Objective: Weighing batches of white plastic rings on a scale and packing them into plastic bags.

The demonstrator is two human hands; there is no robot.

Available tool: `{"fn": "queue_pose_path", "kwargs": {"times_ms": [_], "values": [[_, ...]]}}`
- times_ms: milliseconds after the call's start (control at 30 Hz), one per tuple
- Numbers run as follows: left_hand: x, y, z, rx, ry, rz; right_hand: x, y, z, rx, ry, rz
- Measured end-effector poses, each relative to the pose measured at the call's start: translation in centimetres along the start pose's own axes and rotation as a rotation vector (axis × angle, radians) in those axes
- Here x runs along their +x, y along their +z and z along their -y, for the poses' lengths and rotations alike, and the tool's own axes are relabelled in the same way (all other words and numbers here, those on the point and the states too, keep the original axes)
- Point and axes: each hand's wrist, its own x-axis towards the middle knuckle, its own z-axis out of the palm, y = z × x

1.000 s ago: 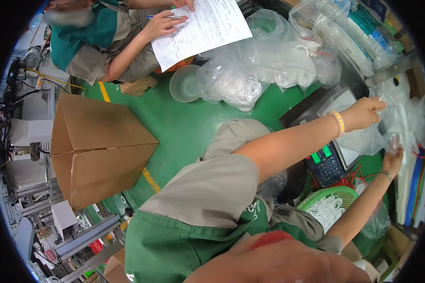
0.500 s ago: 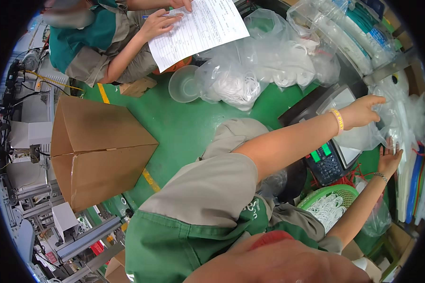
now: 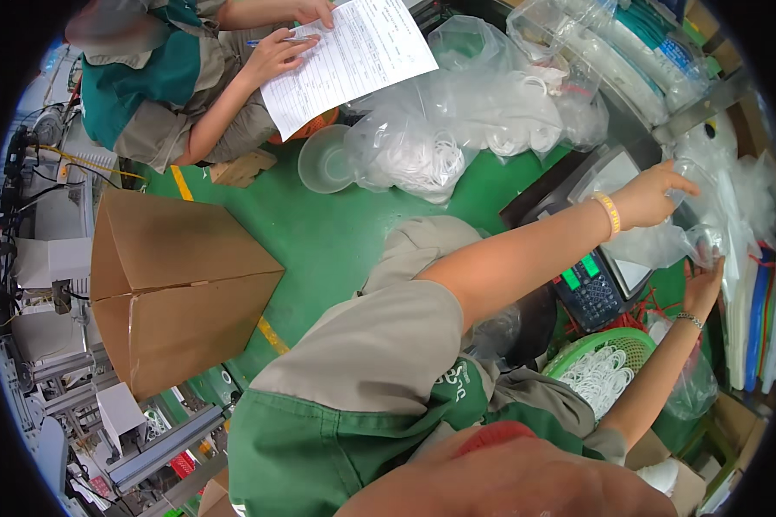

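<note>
Left hand (image 3: 648, 198) half-curled, right hand (image 3: 704, 289) loosely spread, by crinkled translucent plastic (image 3: 735, 207); grips unclear.

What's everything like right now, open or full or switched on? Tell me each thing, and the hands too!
left hand, at the clear plastic, one finger stretched out
right hand, touching the clear plastic, grip unclear
scale, switched on, display lit green
cardboard box, open
green basket, holding white loops
clear tub, open on top
clear bag, bulging with white coils
paper, in a co-worker's hands
</note>
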Motion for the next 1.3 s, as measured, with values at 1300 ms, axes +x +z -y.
{"fn": "queue_pose_path", "kwargs": {"times_ms": [1300], "values": [[1.0,1.2,0.7,-0.192,0.134,-0.072,5.5,-1.0,-0.6,0.353,-0.012,0.006]]}}
